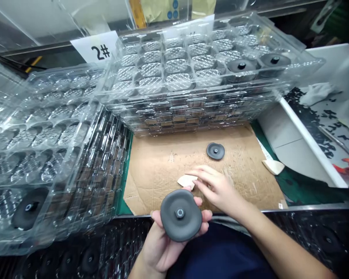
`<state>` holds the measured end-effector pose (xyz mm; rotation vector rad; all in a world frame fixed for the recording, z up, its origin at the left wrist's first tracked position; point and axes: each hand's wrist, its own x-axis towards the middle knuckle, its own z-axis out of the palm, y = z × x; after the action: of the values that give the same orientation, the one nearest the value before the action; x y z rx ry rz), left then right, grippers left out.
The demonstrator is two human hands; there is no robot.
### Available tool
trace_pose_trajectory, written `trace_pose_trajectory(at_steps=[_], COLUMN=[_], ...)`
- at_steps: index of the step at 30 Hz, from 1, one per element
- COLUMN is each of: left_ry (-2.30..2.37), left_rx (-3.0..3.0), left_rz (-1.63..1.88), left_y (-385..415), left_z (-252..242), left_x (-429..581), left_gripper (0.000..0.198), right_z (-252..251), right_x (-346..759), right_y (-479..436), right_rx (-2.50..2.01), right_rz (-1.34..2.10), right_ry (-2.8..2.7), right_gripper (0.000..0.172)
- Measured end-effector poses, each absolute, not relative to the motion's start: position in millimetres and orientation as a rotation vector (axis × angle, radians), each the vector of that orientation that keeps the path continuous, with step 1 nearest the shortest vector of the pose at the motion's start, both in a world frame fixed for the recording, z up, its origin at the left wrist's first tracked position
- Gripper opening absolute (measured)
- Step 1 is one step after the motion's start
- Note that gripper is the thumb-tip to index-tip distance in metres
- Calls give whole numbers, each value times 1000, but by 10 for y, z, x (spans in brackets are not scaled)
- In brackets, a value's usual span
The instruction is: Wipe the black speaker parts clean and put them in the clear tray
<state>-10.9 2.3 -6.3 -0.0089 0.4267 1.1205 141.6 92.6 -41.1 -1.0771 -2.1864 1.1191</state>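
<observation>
My left hand [165, 248] is closed around the edge of a black rounded disc [180, 223], held face up near the front edge of the work surface. The disc is slightly dished, with a raised hub and a metal-lined hole at its centre. Just beyond it, my right hand [218, 188] pinches a small cream-coloured wedge-shaped piece [187, 181] between thumb and fingers. The wedge is close to the disc's far rim; I cannot tell whether they touch. A second black disc [215, 151] lies hub up on the cardboard [157, 162], beyond my right hand.
Stacked clear plastic trays [174, 89] stand at the back, the top one holding two black discs. More clear trays [55, 128] rise on the left. Another cream wedge [273, 166] lies at right, beside a white box [311, 143] with small black scraps.
</observation>
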Motion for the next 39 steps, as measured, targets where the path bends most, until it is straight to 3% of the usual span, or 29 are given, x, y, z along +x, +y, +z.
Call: trace_pose_trajectory(at_steps=[5, 8, 13, 16, 20, 25, 29, 33, 39], left_ry=[475, 805, 1470, 1463, 1414, 1436, 1433, 1347, 1102], left_rx=[44, 330, 1346, 1676, 1849, 1649, 1545, 1452, 1206], left_rz=[1145, 1343, 1405, 1364, 1351, 1296, 1254, 1141, 1038], left_y=[23, 9, 16, 51, 62, -8, -58, -95, -77], left_z=[-105, -235, -538, -593, -532, -470, -436, -365, -239], left_x=[-93, -85, -194, -255, -252, -210, -204, -198, -101], left_gripper=[50, 46, 100, 112, 112, 102, 82, 61, 96], right_z=[-249, -368, -496, -434, -257, -88, -11, 65, 61], right_x=[1394, 1439, 1598, 1638, 1599, 1522, 1514, 1545, 1598], right_y=[878, 850, 792, 736, 676, 663, 728, 815, 818], right_rx=[-1059, -1167, -1269, -1288, -1166, -1020, -922, -761, -610], right_rz=[1312, 1302, 1271, 1277, 1424, 1728, 2022, 2337, 2565], right_ry=[-1995, -1933, -1878, -1861, -1714, -1689, -1628, -1426, -1196], right_gripper=[25, 26, 25, 24, 27, 26, 15, 15, 11])
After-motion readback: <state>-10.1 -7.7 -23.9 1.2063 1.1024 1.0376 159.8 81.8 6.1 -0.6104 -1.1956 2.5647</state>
